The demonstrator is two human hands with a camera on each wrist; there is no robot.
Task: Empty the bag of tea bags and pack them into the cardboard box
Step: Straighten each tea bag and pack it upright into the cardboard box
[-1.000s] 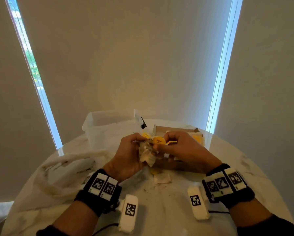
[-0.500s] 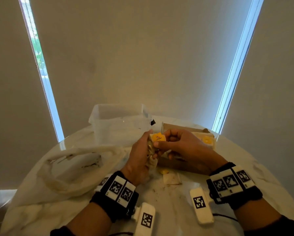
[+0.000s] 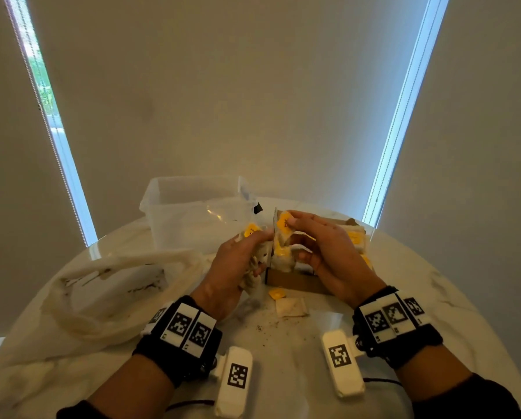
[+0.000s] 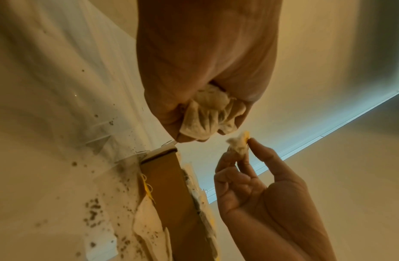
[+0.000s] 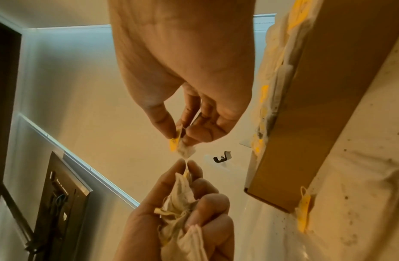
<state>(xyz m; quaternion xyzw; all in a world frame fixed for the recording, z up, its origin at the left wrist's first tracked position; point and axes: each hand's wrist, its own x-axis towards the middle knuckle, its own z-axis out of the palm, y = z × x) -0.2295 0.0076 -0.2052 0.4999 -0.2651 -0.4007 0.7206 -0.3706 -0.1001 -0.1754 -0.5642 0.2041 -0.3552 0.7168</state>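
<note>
My left hand [image 3: 257, 255] grips a crumpled bunch of tea bags [image 4: 210, 113] with yellow tags, held just left of the cardboard box [image 3: 295, 282]. My right hand [image 3: 289, 223] pinches a single tea bag [image 5: 184, 147] by its yellow tag between thumb and fingers, above the box's left end. A thin string still joins that tea bag to the bunch. The box holds several tea bags packed along its length [image 5: 281, 58]. The emptied white plastic bag [image 3: 102, 285] lies flat on the table to the left.
A clear plastic tub [image 3: 192, 213] stands behind the left hand. One loose tea bag [image 3: 290, 306] and a yellow tag [image 3: 277, 294] lie in front of the box, with tea crumbs around them. The round white table's edge [image 3: 464, 297] curves close on the right.
The two hands were pressed together on the bunch; now they have drawn apart, and my right hand has pulled one tea bag off it towards the box.
</note>
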